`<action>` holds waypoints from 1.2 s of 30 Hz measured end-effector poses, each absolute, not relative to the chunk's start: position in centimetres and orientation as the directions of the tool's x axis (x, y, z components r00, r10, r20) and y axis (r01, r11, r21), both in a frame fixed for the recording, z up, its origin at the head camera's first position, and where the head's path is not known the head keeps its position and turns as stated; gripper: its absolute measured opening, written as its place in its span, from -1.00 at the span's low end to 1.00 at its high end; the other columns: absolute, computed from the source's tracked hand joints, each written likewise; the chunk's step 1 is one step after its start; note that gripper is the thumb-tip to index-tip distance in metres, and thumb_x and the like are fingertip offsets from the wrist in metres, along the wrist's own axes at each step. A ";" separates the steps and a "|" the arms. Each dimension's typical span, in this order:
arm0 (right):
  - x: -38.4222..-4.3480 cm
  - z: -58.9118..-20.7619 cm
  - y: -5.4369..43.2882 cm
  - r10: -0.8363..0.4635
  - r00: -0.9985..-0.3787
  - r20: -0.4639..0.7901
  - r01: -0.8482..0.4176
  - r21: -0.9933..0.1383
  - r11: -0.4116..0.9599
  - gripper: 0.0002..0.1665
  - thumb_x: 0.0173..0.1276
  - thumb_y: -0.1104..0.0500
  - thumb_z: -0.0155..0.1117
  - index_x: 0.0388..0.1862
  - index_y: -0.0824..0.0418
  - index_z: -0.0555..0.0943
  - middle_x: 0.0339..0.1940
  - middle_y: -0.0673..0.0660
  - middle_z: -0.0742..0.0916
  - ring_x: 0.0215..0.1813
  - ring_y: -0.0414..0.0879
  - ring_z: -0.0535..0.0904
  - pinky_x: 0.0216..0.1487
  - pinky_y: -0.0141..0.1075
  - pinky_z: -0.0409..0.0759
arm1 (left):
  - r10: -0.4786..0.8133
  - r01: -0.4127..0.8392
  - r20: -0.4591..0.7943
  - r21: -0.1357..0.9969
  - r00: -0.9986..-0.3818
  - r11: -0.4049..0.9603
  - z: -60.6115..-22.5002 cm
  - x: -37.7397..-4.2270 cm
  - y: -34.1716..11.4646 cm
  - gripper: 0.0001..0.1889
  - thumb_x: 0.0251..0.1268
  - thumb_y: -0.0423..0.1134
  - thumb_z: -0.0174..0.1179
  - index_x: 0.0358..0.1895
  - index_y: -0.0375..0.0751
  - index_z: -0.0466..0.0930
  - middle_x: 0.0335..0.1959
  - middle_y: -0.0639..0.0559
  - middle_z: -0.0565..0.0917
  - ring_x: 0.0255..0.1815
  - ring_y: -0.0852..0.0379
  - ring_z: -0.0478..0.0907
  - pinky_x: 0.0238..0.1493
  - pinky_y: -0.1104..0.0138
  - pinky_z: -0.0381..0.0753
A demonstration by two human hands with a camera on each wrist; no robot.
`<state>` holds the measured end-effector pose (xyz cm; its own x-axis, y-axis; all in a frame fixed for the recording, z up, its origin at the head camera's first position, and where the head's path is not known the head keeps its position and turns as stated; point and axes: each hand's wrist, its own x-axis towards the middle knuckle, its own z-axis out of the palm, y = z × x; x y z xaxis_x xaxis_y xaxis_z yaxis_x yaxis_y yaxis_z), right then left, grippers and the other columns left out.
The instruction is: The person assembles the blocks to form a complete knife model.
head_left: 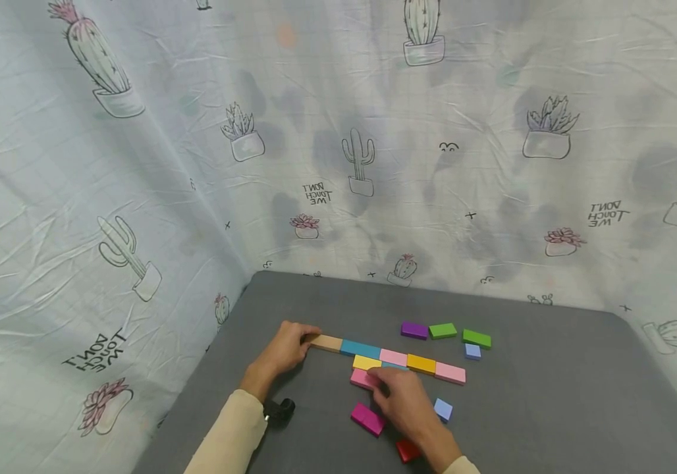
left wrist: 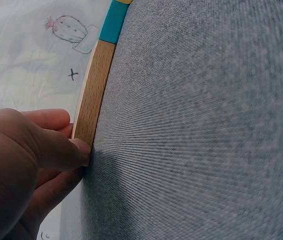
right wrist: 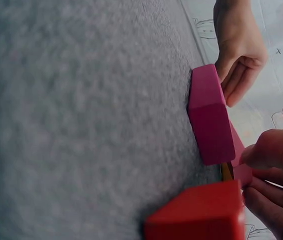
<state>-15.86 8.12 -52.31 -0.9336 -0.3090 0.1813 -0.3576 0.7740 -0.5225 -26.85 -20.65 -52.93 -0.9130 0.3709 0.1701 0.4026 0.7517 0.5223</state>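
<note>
A natural wood block (head_left: 326,343) forms the left end of a row, its outer end pinched between the thumb and fingers of my left hand (head_left: 284,350). Along the row to the right come a teal block (head_left: 360,348), a pink block (head_left: 394,357), an orange block (head_left: 421,364) and another pink block (head_left: 450,372). In front of the row lie a yellow block (head_left: 366,363) and a second teal block, partly hidden. My right hand (head_left: 405,400) pinches a darker pink block (head_left: 361,378) just before the yellow one; in the right wrist view its fingers (right wrist: 271,150) grip that block's end.
Nearer me lie a magenta block (head_left: 367,419), a red block (head_left: 407,450) and a light blue block (head_left: 442,409). Behind the row are a purple block (head_left: 414,330), two green blocks (head_left: 477,339) and another light blue block (head_left: 472,352). A cactus-print curtain (head_left: 409,164) borders the grey table (head_left: 552,395).
</note>
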 end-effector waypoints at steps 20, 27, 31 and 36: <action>-16.1 -52.6 8.1 -0.300 -0.935 0.188 -0.354 -0.483 0.801 -0.64 0.41 0.21 0.59 0.17 0.09 0.84 0.01 0.01 0.89 0.11 -0.01 0.82 0.23 0.01 0.80 | 0.339 0.357 0.137 0.534 -0.931 0.766 -52.9 -26.9 -20.7 -0.65 0.36 -0.57 0.40 0.13 -0.18 0.86 0.12 -0.07 0.86 0.18 -0.05 0.80 0.29 -0.05 0.76; -16.4 -52.6 8.0 -0.308 -0.936 0.169 -0.350 -0.497 0.794 -0.64 0.41 0.21 0.59 0.17 0.11 0.83 0.00 0.01 0.89 0.10 -0.02 0.81 0.24 0.01 0.80 | 0.337 0.351 0.129 0.537 -0.933 0.767 -52.9 -26.8 -20.7 -0.65 0.37 -0.57 0.40 0.13 -0.18 0.86 0.13 -0.07 0.86 0.18 -0.05 0.80 0.30 -0.05 0.75; -16.5 -52.5 7.9 -0.313 -0.935 0.169 -0.355 -0.495 0.793 -0.63 0.40 0.21 0.60 0.17 0.12 0.84 -0.02 -0.01 0.88 0.08 -0.03 0.80 0.23 -0.01 0.80 | 0.338 0.351 0.127 0.535 -0.933 0.768 -53.0 -26.8 -20.7 -0.65 0.37 -0.57 0.40 0.13 -0.18 0.86 0.13 -0.07 0.86 0.18 -0.05 0.79 0.31 -0.05 0.75; -16.7 -52.4 7.8 -0.314 -0.936 0.162 -0.353 -0.476 0.806 -0.64 0.38 0.19 0.61 0.15 0.11 0.85 -0.05 -0.02 0.88 0.06 -0.05 0.79 0.22 -0.03 0.81 | 0.339 0.355 0.131 0.529 -0.932 0.771 -53.0 -26.9 -20.8 -0.65 0.37 -0.56 0.41 0.12 -0.17 0.86 0.13 -0.07 0.86 0.18 -0.05 0.79 0.31 -0.06 0.75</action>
<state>-16.66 7.75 -52.42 -0.9355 -0.3137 0.1623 -0.3528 0.8059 -0.4755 -26.89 -20.76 -53.02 -0.9316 0.3390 0.1313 0.3550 0.7709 0.5288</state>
